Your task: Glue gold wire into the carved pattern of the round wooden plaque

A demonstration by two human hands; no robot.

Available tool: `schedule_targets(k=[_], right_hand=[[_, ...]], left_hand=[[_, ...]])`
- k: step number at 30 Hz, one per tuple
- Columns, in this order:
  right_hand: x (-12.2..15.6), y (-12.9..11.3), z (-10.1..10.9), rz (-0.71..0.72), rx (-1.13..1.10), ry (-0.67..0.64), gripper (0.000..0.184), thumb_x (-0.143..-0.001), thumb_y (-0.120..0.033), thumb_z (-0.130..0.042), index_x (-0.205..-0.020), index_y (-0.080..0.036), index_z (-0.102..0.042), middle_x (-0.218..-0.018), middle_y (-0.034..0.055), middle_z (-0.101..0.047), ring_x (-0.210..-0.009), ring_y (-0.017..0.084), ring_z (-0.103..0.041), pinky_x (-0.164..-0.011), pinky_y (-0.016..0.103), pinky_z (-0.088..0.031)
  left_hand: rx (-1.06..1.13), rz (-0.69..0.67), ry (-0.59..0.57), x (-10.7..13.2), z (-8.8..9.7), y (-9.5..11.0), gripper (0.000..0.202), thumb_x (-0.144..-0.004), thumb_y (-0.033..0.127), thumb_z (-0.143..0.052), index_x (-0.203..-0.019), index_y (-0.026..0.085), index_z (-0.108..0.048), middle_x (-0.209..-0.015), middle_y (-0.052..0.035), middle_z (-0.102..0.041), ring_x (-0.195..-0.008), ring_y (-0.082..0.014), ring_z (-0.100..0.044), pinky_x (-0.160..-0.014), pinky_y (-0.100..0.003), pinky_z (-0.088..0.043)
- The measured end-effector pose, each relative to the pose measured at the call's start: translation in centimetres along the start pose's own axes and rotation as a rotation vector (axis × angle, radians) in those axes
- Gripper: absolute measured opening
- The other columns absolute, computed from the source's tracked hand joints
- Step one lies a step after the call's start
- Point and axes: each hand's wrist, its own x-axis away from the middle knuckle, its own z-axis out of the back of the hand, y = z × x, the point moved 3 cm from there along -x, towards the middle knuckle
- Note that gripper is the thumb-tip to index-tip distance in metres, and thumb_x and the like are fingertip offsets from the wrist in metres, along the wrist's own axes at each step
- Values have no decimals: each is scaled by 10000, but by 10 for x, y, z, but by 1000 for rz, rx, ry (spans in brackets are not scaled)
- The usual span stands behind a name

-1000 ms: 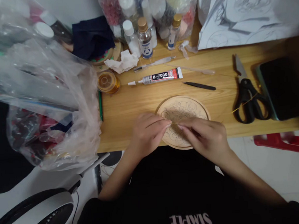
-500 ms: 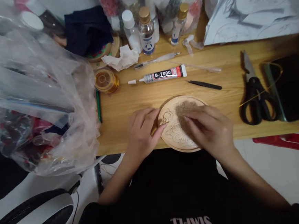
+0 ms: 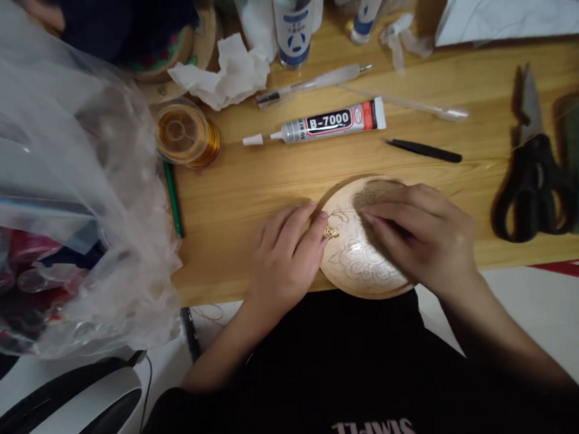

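Observation:
A pale round embroidery hoop [image 3: 347,280] with flower outlines drawn on its face sits at the table's front edge, partly over my lap. My left hand [image 3: 290,254] closes on its left rim, fingertips beside a small looped piece of gold wire [image 3: 331,232]. Over the upper right of the drawing, my right hand [image 3: 424,233] pinches thumb and forefinger together. A faint thin strand seems to run from the gold loop to that pinch, but I cannot make out what is between the fingertips. The hand hides the hoop's right side.
Behind the hoop lie a B-7000 glue tube [image 3: 335,121], black tweezers [image 3: 424,150] and a pen [image 3: 314,84]. A spool of gold wire [image 3: 187,135] and a plastic bag [image 3: 133,209] are on the left. Black-handled scissors [image 3: 531,171] lie right, bottles [image 3: 295,29] at the back.
The view has tipped down and come closer. My left fingertips have shifted by the gold wire, showing more of it. My right hand stays pinched over the drawing.

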Motion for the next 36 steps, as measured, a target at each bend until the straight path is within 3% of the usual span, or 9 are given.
schedule_targets(k=[10, 16, 26, 36], right_hand=[[0, 0, 0, -36, 3, -31, 194, -865, -101, -616, -975, -242, -691, -1041, 55, -734, -984, 237, -702, -796, 404, -585], [0, -1, 0, -7, 27, -30, 202, -857, -78, -624, -979, -226, -687, -1040, 69, -732, -1010, 245, -699, -810, 401, -590], [0, -2, -1, 34, 63, -26, 212, -840, -64, -646, -996, -207, -662, -1016, 82, -732, -1013, 250, -700, -822, 391, -597], [2, -2, -3, 84, 118, 40, 201, -825, -96, -686, -993, -201, -656, -996, 66, -724, -963, 220, -705, -787, 348, -602]], left_hand=[[34, 12, -7, 2, -2, 0, 303, -908, 135, -572, -1207, 165, -606, -1189, -119, -673, -1105, -255, -618, -946, -440, -520], [-40, -1, 51, 2, -4, 1, 232, -913, 149, -580, -1141, 153, -628, -1136, -100, -695, -1034, -241, -637, -908, -408, -532], [-97, -5, 39, 2, -7, 2, 246, -934, 145, -567, -1162, 191, -649, -1148, -67, -700, -1051, -217, -615, -916, -375, -512], [-116, -31, 44, 1, -8, 4, 263, -908, 124, -580, -1157, 165, -652, -1139, -84, -697, -1068, -226, -597, -932, -373, -497]])
